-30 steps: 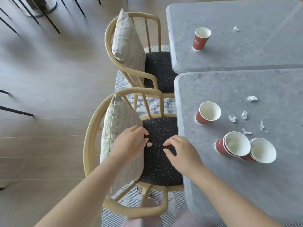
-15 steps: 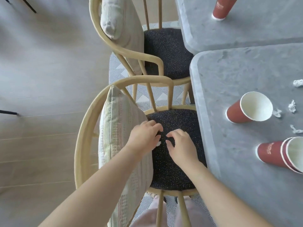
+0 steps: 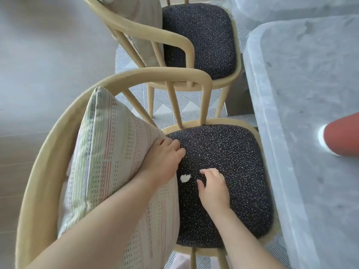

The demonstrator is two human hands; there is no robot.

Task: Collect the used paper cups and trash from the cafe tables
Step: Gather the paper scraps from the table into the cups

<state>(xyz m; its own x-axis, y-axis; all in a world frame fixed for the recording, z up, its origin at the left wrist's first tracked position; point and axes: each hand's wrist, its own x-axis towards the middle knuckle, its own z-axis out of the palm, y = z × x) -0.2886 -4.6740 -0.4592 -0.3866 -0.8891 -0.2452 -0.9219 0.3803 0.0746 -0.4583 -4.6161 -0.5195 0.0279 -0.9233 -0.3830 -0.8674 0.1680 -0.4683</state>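
Observation:
A small white paper scrap (image 3: pixel 185 178) lies on the dark speckled seat cushion (image 3: pixel 229 171) of the near wooden chair. My left hand (image 3: pixel 165 158) rests with spread fingers on the striped pillow's edge, just up and left of the scrap, holding nothing. Just right of the scrap hovers my right hand (image 3: pixel 213 185), fingers curled and apart, thumb and forefinger pointing toward it without touching. A red paper cup (image 3: pixel 342 135) lies on its side on the grey table (image 3: pixel 303 94) at the right edge, partly cut off.
The striped pillow (image 3: pixel 116 167) leans against the near chair's curved wooden back (image 3: pixel 77 105). A second chair with a dark seat (image 3: pixel 202 37) and pillow stands farther ahead. The table edge runs close along the right of both seats. Grey floor lies to the left.
The camera has come lower and closer to the seat. My left hand has drawn away from the scrap up onto the pillow's edge, uncovering it. The other cups have left the frame.

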